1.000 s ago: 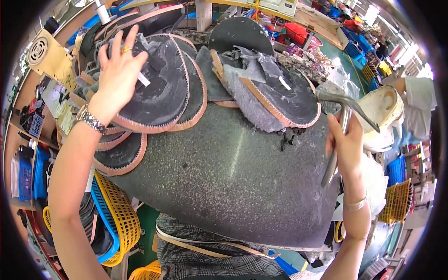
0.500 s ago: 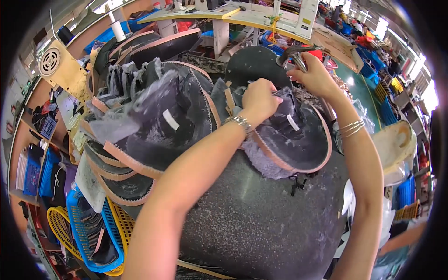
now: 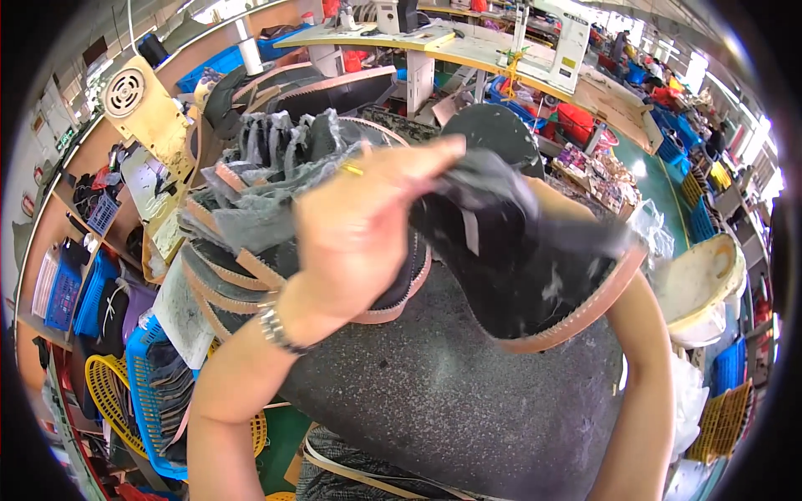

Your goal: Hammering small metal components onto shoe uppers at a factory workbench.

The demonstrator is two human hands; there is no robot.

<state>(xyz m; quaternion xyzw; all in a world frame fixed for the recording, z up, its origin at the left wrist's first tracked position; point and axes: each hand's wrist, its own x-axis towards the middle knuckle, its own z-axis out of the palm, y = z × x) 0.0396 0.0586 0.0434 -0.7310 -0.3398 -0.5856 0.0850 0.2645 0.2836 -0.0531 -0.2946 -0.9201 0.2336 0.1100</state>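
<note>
My left hand, smeared by motion, is raised left of centre. Its fingers and thumb close on the near-left edge of a black shoe upper with a tan stitched rim and a small white label inside. The upper is tilted in the air above a dark worktop, its top edge blurred. Behind it my right arm curves up from the lower right; the upper hides the right hand's fingers and anything in them. A pile of fleece-lined shoe uppers lies just left of my left hand.
A dark rounded pad stands beyond the worktop. On the left are a cream machine part, a blue basket of dark pieces and a yellow basket. A cream basin-like form sits at the right.
The upper has been lifted and turned off the worktop. My left hand has come back toward me and left. The metal tool that my right hand held has gone out of sight.
</note>
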